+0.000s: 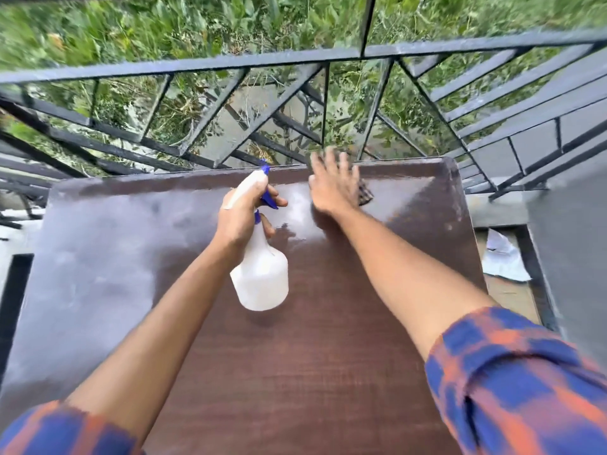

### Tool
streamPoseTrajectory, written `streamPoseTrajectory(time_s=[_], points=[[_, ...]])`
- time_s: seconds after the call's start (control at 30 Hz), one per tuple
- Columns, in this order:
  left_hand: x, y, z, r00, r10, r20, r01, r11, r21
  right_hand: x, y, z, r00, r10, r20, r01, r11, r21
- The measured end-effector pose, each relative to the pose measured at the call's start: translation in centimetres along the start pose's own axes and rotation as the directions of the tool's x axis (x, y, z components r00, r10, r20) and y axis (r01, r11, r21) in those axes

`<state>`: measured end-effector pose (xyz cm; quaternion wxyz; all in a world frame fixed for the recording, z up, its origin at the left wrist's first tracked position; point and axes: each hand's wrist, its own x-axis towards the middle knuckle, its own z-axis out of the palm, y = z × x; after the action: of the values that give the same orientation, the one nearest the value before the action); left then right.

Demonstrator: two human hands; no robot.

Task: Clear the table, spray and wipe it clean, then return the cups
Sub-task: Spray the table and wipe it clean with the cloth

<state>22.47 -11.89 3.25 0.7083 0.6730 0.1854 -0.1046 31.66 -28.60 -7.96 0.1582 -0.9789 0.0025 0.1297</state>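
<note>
Head view: left grip (pixel 244 218) is curling round the spray bottle (pixel 261 280), holding it above the counter (pixel 295 372). Right grip (pixel 331 188), fingers flat, is pressing a dark cloth (pixel 364 195) near the far edge. Counter cleared and sprayed; wiping likely proceeding. Cups out of sight, return pending.

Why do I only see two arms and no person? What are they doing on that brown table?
The camera sits on the person's head and looks down, so only their arms show. The left hand grips a white spray bottle with a blue trigger above the brown table. The right hand lies flat, fingers straight, on a dark cloth near the table's far edge; it is blurred, so probably wiping. Part of the table looks shiny and wet. Behind stands a dark metal railing, with green plants beyond.
</note>
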Motion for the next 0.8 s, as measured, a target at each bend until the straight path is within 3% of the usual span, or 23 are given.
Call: streamPoseTrajectory(time_s=[0.1, 0.2, 0.3, 0.4, 0.53, 0.8], points=[[0.2, -0.3, 0.1, 1.0, 0.002, 0.014, -0.002, 1.0, -0.01, -0.4, -1.0, 0.2, 0.993, -0.088, 0.076, 0.087, 0.996, 0.019], [0.6, -0.4, 0.3, 0.999, -0.005, 0.032, 0.005, 1.0, -0.004, -0.5, 3.3, -1.2, 0.982, -0.171, 0.085, 0.175, 0.984, -0.033], [0.7, -0.5, 0.7, 0.998, -0.029, 0.047, 0.029, 1.0, -0.002, -0.6, 10.4, -3.0, 0.999, 0.031, -0.01, -0.031, 0.999, -0.037], [0.8, -0.6, 1.4, 0.997, -0.039, 0.073, 0.039, 0.999, 0.0, -1.1, 17.9, -5.5, 0.967, 0.252, -0.04, -0.252, 0.968, 0.015], [1.0, -0.6, 2.6, 0.994, -0.049, 0.094, 0.05, 0.999, -0.012, -1.8, 20.7, -6.1, 0.974, 0.225, 0.008, -0.225, 0.974, -0.004], [0.7, -0.8, 5.1, 0.987, -0.068, 0.142, 0.079, 0.994, -0.073, -9.3, 20.8, -2.8, 0.899, 0.385, -0.21, -0.379, 0.923, 0.068]])
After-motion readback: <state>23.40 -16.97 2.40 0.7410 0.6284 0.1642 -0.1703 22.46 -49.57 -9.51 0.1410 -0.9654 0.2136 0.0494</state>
